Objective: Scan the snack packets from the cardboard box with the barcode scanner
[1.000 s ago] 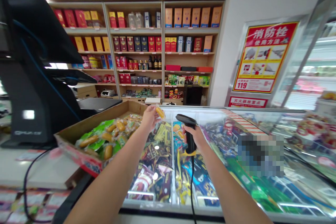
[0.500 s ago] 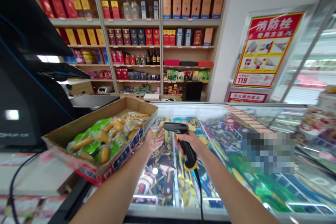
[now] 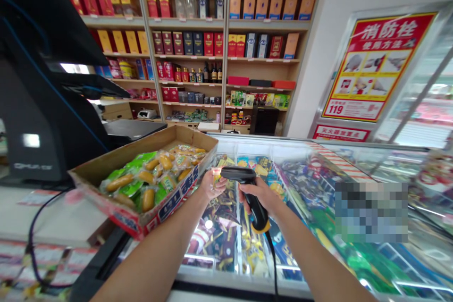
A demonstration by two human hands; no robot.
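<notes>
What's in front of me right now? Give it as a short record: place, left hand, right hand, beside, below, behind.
Place: shop checkout area
Left hand: holds small wrapped packet
Right hand: grips corded barcode scanner
Beside: cardboard box of packaged sausages
Below: glass-topped freezer of packets
Behind: wooden shelves of boxes, bottles

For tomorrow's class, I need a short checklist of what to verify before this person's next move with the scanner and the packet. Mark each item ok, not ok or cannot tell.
1. Right hand grips the barcode scanner: ok.
2. Left hand holds the small packet: ok.
3. Scanner nose points toward the packet: ok.
4. Barcode faces the scanner: cannot tell, too small to see.
5. Cable hangs clear of the cardboard tray: ok.
6. Checkout terminal shows a reading: cannot tell, its screen is not in view.
</notes>
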